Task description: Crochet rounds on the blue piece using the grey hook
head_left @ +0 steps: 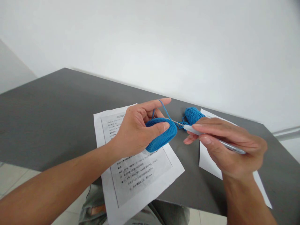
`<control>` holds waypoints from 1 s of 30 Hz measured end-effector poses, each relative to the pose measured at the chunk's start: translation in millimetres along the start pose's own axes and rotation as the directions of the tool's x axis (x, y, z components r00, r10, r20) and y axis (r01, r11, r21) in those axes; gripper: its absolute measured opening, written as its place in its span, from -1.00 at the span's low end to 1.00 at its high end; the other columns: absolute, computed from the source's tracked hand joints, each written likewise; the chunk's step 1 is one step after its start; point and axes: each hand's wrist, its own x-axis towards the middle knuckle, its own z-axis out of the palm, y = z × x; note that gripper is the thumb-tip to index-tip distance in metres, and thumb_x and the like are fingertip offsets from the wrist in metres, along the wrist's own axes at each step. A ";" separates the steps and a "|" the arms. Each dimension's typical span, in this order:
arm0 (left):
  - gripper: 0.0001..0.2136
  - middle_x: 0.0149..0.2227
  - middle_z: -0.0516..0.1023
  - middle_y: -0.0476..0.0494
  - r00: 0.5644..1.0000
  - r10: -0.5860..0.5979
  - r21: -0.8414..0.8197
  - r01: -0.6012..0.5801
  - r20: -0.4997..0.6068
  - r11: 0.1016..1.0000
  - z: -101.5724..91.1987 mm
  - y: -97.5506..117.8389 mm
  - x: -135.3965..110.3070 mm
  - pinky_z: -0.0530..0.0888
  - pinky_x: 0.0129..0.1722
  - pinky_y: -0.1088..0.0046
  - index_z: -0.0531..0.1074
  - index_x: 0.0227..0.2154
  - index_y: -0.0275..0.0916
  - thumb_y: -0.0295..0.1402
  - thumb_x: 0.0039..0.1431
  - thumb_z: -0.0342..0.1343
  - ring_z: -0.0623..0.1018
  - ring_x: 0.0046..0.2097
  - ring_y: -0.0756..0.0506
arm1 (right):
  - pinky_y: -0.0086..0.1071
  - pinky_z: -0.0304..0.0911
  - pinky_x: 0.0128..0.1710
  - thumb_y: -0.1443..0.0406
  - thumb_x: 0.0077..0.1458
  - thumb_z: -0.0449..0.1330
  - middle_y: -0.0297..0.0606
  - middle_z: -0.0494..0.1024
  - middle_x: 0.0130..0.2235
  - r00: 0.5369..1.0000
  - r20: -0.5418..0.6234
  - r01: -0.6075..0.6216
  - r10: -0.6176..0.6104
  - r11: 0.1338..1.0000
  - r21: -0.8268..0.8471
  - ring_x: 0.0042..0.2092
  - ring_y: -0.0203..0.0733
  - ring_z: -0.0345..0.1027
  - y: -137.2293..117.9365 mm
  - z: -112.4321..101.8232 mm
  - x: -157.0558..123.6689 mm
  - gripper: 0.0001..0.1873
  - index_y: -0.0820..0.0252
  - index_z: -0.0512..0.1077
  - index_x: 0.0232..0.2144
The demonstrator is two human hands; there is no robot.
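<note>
Pinched in your left hand (138,128), the blue crochet piece (161,140) hung above a printed sheet (140,181); your right hand (236,143) pinched the crochet hook (193,129), which slanted up leftward to the piece's top edge.

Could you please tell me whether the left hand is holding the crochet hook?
No, the right hand holds the crochet hook by its handle.

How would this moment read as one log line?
left fingers: grip crochet | right fingers: hold hook at crochet's upper edge | strand: over left forefinger | ball: on table | printed sheet: below crochet
</note>
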 end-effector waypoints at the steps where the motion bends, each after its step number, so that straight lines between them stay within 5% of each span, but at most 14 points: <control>1: -0.40 -0.42 0.54 0.02 1.000 0.002 0.000 -0.002 -0.003 1.000 0.0 -0.1 -0.2 0.43 -0.48 0.62 0.57 0.23 -0.39 -0.49 0.07 0.42 0.44 -0.43 0.07 | -0.12 0.58 -0.35 0.47 0.23 0.36 -0.22 0.77 -0.22 1.000 0.003 0.007 -0.007 1.000 -0.004 -0.33 -0.08 0.66 -0.1 -0.5 0.1 -0.63 0.04 0.69 0.04; 16: -0.41 -0.42 0.55 0.02 0.999 0.034 0.017 -0.033 -0.031 0.999 -1.5 -2.8 1.9 0.41 -0.51 0.59 0.59 0.20 -0.37 -0.48 0.05 0.42 0.45 -0.44 0.06 | -0.18 0.58 -0.41 0.51 0.21 0.36 -0.23 0.77 -0.22 0.999 0.022 0.041 -0.040 0.998 -0.054 -0.34 -0.11 0.66 -1.3 -3.8 1.1 -0.59 0.05 0.69 0.05; 30: -0.48 -0.40 0.56 0.04 0.941 0.325 0.437 -0.252 -0.099 0.863 3.3 -7.3 -0.3 0.40 -0.50 0.55 0.57 0.21 -0.35 -0.56 0.14 0.22 0.43 -0.48 0.06 | -0.19 0.55 -0.42 0.51 0.17 0.38 -0.29 0.76 -0.25 0.991 -0.013 0.125 -0.132 0.960 -0.251 -0.33 -0.10 0.66 -2.4 12.6 1.6 -0.53 -0.06 0.67 0.05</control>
